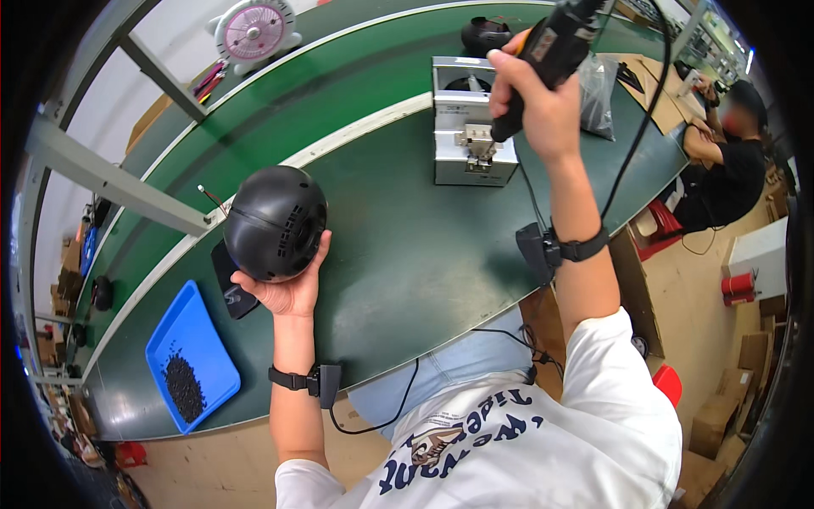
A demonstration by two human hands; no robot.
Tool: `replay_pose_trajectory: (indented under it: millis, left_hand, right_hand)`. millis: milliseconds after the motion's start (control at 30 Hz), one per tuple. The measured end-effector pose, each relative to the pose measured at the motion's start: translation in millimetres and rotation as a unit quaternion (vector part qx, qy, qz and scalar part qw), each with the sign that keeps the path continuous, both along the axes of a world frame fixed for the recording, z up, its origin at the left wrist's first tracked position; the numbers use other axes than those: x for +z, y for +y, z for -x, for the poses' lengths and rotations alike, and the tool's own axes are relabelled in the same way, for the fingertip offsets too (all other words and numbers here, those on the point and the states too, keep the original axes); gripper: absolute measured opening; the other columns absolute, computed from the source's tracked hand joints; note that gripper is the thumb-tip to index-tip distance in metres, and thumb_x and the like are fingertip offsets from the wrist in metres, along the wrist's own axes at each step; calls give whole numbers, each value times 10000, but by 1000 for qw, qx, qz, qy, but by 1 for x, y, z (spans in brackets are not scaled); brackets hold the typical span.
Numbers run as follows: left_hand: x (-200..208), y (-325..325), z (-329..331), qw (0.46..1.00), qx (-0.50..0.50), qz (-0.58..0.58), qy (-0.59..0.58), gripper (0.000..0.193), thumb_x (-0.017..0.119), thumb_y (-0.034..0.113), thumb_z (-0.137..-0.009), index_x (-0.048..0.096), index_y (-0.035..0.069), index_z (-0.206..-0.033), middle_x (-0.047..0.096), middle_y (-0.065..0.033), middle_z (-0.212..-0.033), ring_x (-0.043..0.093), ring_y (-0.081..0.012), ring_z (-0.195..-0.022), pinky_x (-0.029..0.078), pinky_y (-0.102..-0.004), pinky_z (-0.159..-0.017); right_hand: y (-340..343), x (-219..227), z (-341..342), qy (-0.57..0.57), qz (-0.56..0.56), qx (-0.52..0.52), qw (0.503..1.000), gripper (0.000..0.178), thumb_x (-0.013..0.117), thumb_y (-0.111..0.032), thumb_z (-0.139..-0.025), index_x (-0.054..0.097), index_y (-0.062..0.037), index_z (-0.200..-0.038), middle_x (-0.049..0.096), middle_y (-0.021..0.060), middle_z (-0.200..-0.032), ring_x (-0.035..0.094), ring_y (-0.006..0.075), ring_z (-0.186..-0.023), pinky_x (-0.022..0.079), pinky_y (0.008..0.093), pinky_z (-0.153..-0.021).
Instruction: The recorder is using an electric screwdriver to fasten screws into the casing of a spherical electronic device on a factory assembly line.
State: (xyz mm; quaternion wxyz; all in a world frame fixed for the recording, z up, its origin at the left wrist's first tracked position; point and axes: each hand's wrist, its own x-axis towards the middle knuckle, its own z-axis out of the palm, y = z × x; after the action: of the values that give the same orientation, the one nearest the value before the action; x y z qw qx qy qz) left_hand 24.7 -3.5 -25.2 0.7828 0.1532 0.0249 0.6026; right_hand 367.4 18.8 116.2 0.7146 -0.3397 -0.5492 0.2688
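Note:
My left hand [292,295] holds up a round black plastic housing [270,219] with slotted vents, its fingers under and around the lower side. A thin wire with a small white connector sticks out from the housing's far left. My right hand [544,106] is wrapped around a black electric screwdriver [561,42], which hangs tilted with its nose down. The screwdriver's nose is at the metal head of a grey box-shaped screw feeder [471,173]; whether it touches cannot be seen. Beneath the held housing lies a flat black object [236,293], partly hidden.
A blue tray [219,343] with many small black pieces [183,387] lies at the left. Behind the feeder sit another black housing [485,36] and, rightward, a plastic bag [599,100]. A black cable [638,157] runs beside my right arm. A co-worker [736,165] sits far right.

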Motion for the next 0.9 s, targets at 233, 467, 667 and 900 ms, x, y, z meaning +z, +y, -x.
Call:
replay_pose_trajectory:
  millis: [233, 467, 667, 900]
  left_hand:
    - [-11, -2, -5, 997, 25, 27, 71, 1205, 916, 571, -551, 295, 246, -1530, 249, -191, -1576, 213, -511, -1440, 325, -724, -1098]
    - [-10, -4, -10, 985, 45, 39, 160, 1195, 863, 676, -548, 315, 239, -1516, 361, -105, -1535, 345, -426, -1413, 295, -745, -1106]
    - [3, -7, -9, 985, 27, 43, 162, 1231, 870, 680, -527, 311, 205, -1516, 367, -133, -1526, 372, -427, -1397, 317, -746, -1093]
    - [-6, 0, -9, 988, -5, 8, 156, 1225, 813, 726, -577, 294, 152, -1527, 359, -174, -1529, 374, -437, -1395, 305, -746, -1094]
  right_hand:
    - [8, -28, -1, -28, 16, -14, 999, 150, 678, -65, -887, 533, -39, -918, 552, 50, -599, 542, 138, -486, 459, 289, -479]
    - [14, -18, 5, -18, 114, 57, 992, 173, 676, -92, -893, 529, -53, -974, 501, 42, -576, 509, 153, -457, 438, 317, -467]
    - [-15, 22, 63, 5, 19, 153, 988, 226, 538, -87, -937, 449, -28, -1137, 473, 81, -588, 471, 176, -455, 432, 328, -475]
    - [-8, 32, 110, 17, -83, 358, 930, 295, 509, -171, -944, 380, -39, -1175, 481, 64, -626, 462, 158, -504, 445, 318, -498]
